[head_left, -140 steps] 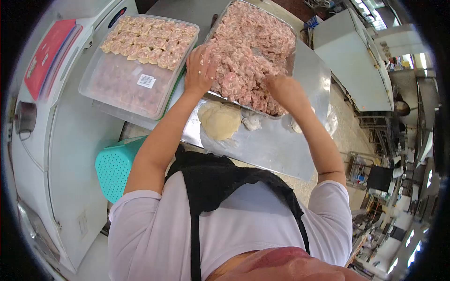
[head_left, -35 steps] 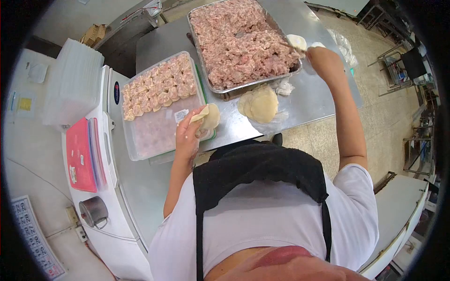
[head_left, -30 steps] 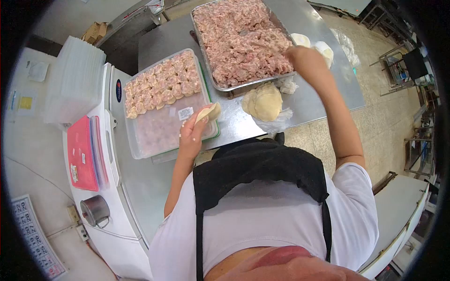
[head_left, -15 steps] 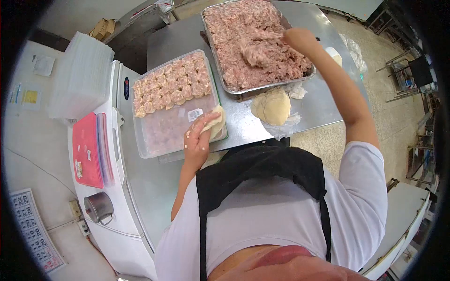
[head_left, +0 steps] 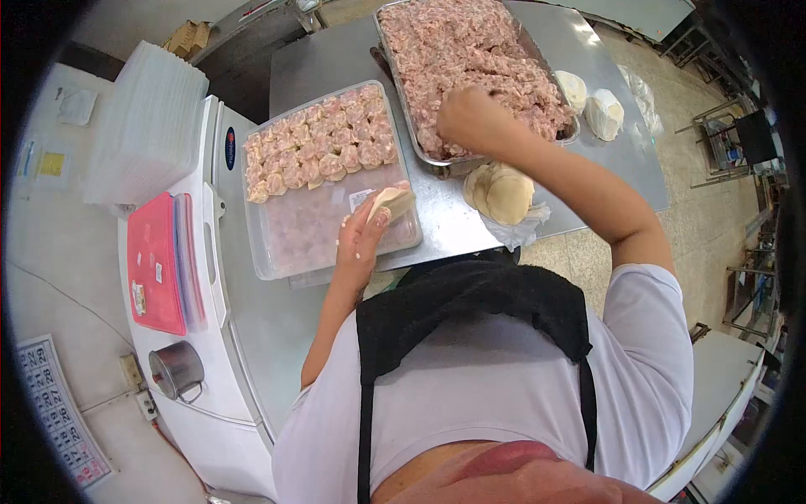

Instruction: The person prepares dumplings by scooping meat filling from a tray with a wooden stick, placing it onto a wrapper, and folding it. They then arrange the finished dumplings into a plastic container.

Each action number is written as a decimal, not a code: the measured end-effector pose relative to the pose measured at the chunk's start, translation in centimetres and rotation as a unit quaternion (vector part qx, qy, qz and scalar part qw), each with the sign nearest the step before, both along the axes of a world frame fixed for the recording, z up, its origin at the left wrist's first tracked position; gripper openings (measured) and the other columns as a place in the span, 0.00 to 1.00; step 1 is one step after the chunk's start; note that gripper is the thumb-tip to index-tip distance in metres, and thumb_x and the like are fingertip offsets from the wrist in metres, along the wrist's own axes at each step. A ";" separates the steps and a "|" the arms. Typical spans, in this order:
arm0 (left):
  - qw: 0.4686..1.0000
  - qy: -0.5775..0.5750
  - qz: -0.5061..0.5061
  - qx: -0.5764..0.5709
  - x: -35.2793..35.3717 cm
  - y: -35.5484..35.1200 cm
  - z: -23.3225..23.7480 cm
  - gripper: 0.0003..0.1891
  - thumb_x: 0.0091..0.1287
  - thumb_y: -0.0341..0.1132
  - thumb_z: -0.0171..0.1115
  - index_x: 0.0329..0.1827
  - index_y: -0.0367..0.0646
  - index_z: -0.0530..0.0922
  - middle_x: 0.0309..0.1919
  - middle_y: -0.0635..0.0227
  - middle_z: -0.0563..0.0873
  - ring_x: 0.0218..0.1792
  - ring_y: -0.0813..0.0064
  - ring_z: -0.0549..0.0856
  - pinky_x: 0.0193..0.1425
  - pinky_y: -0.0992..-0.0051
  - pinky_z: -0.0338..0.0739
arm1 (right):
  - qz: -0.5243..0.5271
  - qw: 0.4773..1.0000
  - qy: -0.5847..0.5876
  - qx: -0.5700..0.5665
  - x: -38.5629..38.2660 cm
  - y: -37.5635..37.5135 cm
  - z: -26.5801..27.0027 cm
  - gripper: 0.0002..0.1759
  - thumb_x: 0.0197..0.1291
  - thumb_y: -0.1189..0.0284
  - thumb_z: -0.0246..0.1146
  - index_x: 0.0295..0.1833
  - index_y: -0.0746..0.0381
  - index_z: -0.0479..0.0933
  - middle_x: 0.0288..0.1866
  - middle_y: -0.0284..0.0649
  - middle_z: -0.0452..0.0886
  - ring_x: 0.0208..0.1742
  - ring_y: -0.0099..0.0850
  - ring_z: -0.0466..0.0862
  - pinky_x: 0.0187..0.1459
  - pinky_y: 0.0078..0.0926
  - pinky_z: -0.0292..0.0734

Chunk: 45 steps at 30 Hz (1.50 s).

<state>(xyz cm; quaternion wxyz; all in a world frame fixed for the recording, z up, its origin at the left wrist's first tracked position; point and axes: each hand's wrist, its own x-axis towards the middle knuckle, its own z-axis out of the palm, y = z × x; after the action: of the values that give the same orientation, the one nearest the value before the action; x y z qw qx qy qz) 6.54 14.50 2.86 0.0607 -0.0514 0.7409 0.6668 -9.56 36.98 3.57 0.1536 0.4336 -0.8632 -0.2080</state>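
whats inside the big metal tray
The metal tray holds a mass of minced meat. The right hand hides part of it, and the meat covers the tray's bottom.

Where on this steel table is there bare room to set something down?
The steel table is bare beyond the dumpling container, left of the meat tray, and right of the tray, beyond the white bundles. A narrow strip separates container and wrapper stack. It's crowded around that stack, close to the tray and right hand.

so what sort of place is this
Probably a commercial food-prep kitchen: there's a large rectangular metal tray heaped with pink minced meat, a clear plastic container with rows of small pale-wrapped dumplings, and a grey metal worktable.
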 end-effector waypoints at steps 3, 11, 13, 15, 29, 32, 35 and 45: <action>0.976 -0.036 -0.088 0.196 -0.3 -0.4 -1.9 0.21 0.73 0.34 0.54 0.67 0.37 0.70 0.58 0.61 0.79 0.58 0.75 0.77 0.62 0.73 0.71 | 0.018 0.999 -0.021 -0.045 2.4 0.8 -0.3 0.07 0.48 0.71 0.62 0.21 0.59 0.80 0.24 0.37 0.82 0.32 0.32 0.84 0.30 0.30 0.78; 0.886 -0.211 -0.080 0.404 -0.8 2.7 -4.1 0.24 0.73 0.33 0.47 0.69 0.29 0.63 0.64 0.52 0.73 0.62 0.60 0.77 0.69 0.59 0.70 | -0.174 0.950 -0.165 -0.201 4.4 5.6 -5.7 0.09 0.54 0.69 0.60 0.26 0.60 0.80 0.26 0.45 0.83 0.32 0.44 0.85 0.32 0.42 0.79; 0.845 -0.200 -0.055 0.493 -2.3 4.1 -4.9 0.23 0.73 0.33 0.46 0.68 0.28 0.62 0.64 0.50 0.74 0.63 0.59 0.76 0.69 0.58 0.69 | -0.232 0.901 -0.222 -0.291 4.5 5.9 -6.0 0.16 0.61 0.62 0.59 0.29 0.62 0.81 0.28 0.49 0.82 0.34 0.48 0.84 0.35 0.47 0.78; 0.832 -0.182 0.054 0.521 -4.7 5.7 -5.3 0.21 0.74 0.34 0.47 0.66 0.31 0.65 0.62 0.51 0.75 0.63 0.58 0.76 0.70 0.57 0.68 | -0.240 0.882 -0.253 -0.316 4.0 6.6 -7.4 0.19 0.62 0.58 0.59 0.31 0.63 0.81 0.29 0.50 0.82 0.34 0.50 0.83 0.35 0.47 0.78; 0.851 -0.021 0.176 0.495 -11.6 13.9 -0.7 0.20 0.75 0.36 0.42 0.62 0.30 0.68 0.59 0.50 0.77 0.62 0.55 0.77 0.70 0.56 0.69 | -0.251 0.715 -0.303 -0.578 1.6 13.9 -2.4 0.22 0.64 0.54 0.59 0.41 0.65 0.83 0.33 0.51 0.83 0.37 0.44 0.83 0.42 0.39 0.75; 0.814 -0.047 0.129 0.565 -13.0 16.9 -0.3 0.27 0.75 0.46 0.44 0.65 0.30 0.66 0.61 0.50 0.75 0.64 0.55 0.74 0.72 0.54 0.65 | -0.185 0.683 -0.373 -0.600 -0.5 15.0 -4.3 0.24 0.65 0.53 0.59 0.48 0.64 0.82 0.34 0.51 0.82 0.38 0.44 0.83 0.42 0.37 0.75; 0.814 0.007 0.109 0.570 -14.6 19.9 0.1 0.37 0.72 0.57 0.45 0.70 0.30 0.60 0.68 0.49 0.68 0.70 0.53 0.66 0.75 0.49 0.56 | -0.146 0.723 -0.376 -0.561 0.2 15.5 -3.4 0.21 0.66 0.57 0.59 0.55 0.61 0.80 0.36 0.51 0.83 0.39 0.45 0.83 0.44 0.36 0.75; 0.823 0.042 0.192 0.532 -15.9 22.8 -1.9 0.41 0.69 0.67 0.40 0.70 0.38 0.62 0.69 0.53 0.67 0.71 0.49 0.64 0.74 0.42 0.54 | -0.047 0.886 -0.248 -0.389 -1.0 21.2 -1.5 0.17 0.65 0.62 0.59 0.55 0.57 0.79 0.34 0.44 0.80 0.37 0.46 0.82 0.38 0.40 0.77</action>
<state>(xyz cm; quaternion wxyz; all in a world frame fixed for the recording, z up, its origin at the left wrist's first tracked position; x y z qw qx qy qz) -9.38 37.26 0.99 -0.0819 -0.1240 0.2476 0.9574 -10.54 58.19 2.02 0.0811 0.3355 -0.9042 0.2516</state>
